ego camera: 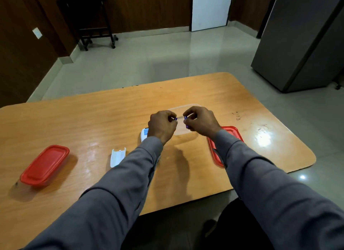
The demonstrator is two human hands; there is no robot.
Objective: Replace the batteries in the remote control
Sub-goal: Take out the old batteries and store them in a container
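My left hand (161, 125) and my right hand (200, 120) hover side by side over a clear plastic container (183, 130) on the wooden table (111, 115). Each hand pinches a small purple battery: the left-hand battery (176, 118) peeks out at the fingertips, and the right-hand battery (186, 122) shows between thumb and fingers. The white remote control (144, 134) lies on the table, mostly hidden under my left wrist. Its white battery cover (117, 156) lies loose to the left of my left sleeve.
A closed container with a red lid (44, 165) stands at the table's left. A loose red lid (226, 138) lies under my right forearm. Beyond the table are tiled floor, a dark wheeled stand (89, 20) and a grey cabinet (301, 41).
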